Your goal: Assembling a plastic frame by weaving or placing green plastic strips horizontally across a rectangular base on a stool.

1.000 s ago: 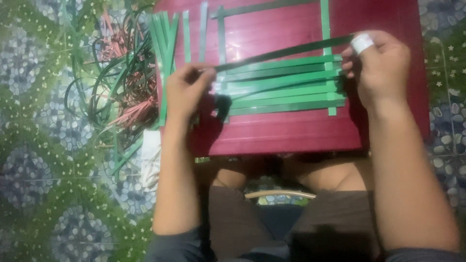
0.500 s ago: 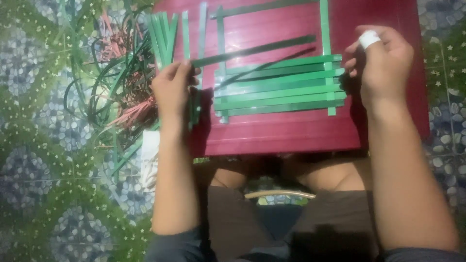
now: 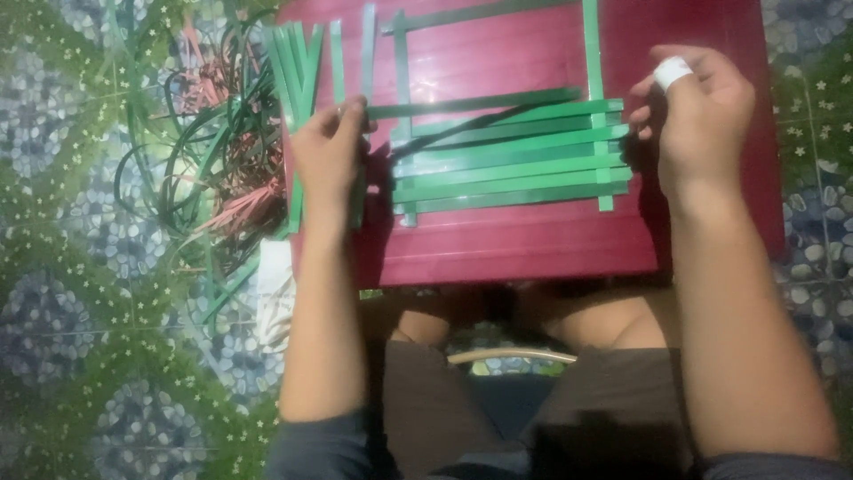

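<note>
Head view: the left hand (image 3: pixel 327 151) pinches the end of 1 green strip (image 3: pixel 471 103) lying across the red board (image 3: pixel 524 240), above the woven green strips (image 3: pixel 511 169). The right hand (image 3: pixel 697 111), bandaged finger up, is curled at the weave's right edge. Since 0.5 s ago, the strip has come level. Loose strips (image 3: pixel 204 169) lie on the patterned floor (image 3: pixel 80 293), left.

Floor: patterned tiles (image 3: pixel 98 356) in green and blue pebble motifs, partly sunlit.
Furniture: dark red slatted board (image 3: pixel 533 244).
Light: bright daylight, hard shadows.
</note>
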